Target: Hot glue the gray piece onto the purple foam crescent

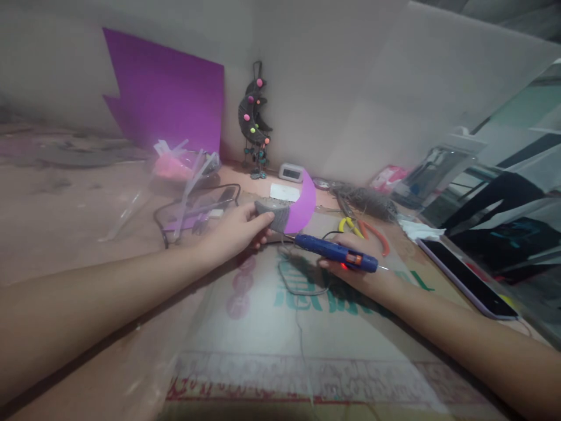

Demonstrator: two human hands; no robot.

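Observation:
My left hand [245, 225] is closed on a purple crescent [304, 203], thumb on top and fingers beneath. Grey yarn [281, 218] is wrapped round the crescent's near end; the far end is bare purple. A blue hot glue gun [316, 245] lies in my right hand [366, 280], with a red light glowing on its underside and a clear glue stick [383, 267] poking out at the back. The gun's nozzle points left, right by the wrapped yarn; I cannot tell whether they touch. A loose yarn strand loops down onto the printed board [258, 339].
Pliers with yellow and orange handles [372, 235] lie beyond my right hand, near a yarn bundle [368, 200]. A phone [467, 278] rests at right. Glue sticks [189, 190] stand at left. A decorated yarn crescent [252, 114] hangs by purple card [175, 93].

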